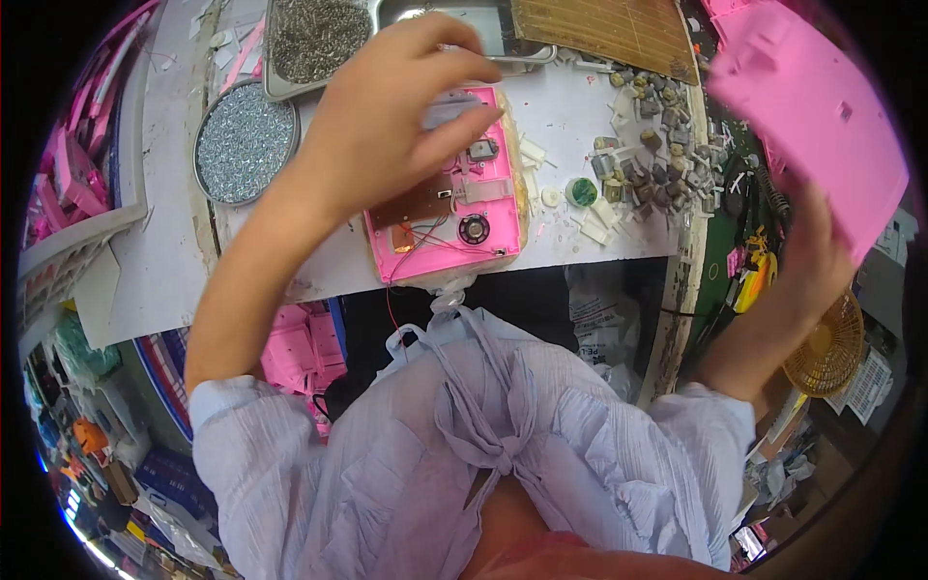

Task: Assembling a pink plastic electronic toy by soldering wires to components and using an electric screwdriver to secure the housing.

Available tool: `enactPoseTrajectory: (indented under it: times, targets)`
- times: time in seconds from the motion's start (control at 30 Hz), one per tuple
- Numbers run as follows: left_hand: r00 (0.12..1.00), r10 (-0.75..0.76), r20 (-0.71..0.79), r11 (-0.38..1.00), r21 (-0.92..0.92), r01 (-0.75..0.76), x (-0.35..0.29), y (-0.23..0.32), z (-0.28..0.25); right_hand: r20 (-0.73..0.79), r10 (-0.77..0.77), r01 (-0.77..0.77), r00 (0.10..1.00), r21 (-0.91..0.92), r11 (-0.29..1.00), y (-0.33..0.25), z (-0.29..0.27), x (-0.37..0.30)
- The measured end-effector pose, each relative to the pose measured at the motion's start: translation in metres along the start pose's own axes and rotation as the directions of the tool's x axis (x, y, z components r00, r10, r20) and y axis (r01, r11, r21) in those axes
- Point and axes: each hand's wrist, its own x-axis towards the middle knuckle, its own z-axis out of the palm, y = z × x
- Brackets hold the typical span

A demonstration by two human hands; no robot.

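On the table in front of me lies a pink plastic casing (401, 261), its inside facing up. It holds a brown circuit board (411, 208), a small round black speaker (474, 229), a motor-like grey part (482, 150) and thin wires. My left hand (401, 106) hovers over the casing's upper part, thumb and fingers apart, and hides some of it. I see nothing held in it. Off to the right, my right hand (817, 237) grips a large pink plastic panel (822, 116) by its lower edge, raised and tilted beyond the table's edge.
A round tin of small silvery screws (246, 143) and a metal tray of darker small parts (314, 43) stand at the left. Small motors with white fittings (652, 145) are heaped at the right, near a green-topped round piece (581, 192). Pink parts fill a crate (82, 237) far left.
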Motion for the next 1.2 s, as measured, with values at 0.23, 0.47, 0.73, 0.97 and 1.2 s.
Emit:
enactPoseTrajectory:
  times: [0.23,0.47,0.73,0.97,1.2]
  targets:
    - [0.737,-0.475,0.481,-0.431,-0.857,0.281,-0.039,0.070,0.018,-0.007,-0.286,0.276,0.958,0.296,0.915,-0.030,0.187,-0.076]
    - [0.705,-0.634,0.318,-0.058,-0.929,0.366,-0.060,0.024,-0.038,0.517,0.192,-0.518,0.834,0.614,0.595,0.003,0.158,-0.040]
    - [0.730,-0.683,0.016,0.696,-0.289,0.657,-0.080,0.055,0.007,0.419,0.232,-0.294,0.878,0.091,0.951,-0.008,0.151,-0.124]
    - [0.772,-0.636,-0.012,0.760,-0.185,0.623,-0.098,0.045,0.015,0.490,0.211,-0.231,0.846,-0.021,0.973,0.001,0.166,-0.133]
    - [0.682,-0.731,0.009,0.659,-0.248,0.710,-0.112,0.057,0.012,0.619,0.042,-0.051,0.784,-0.003,0.999,0.017,0.170,-0.115]
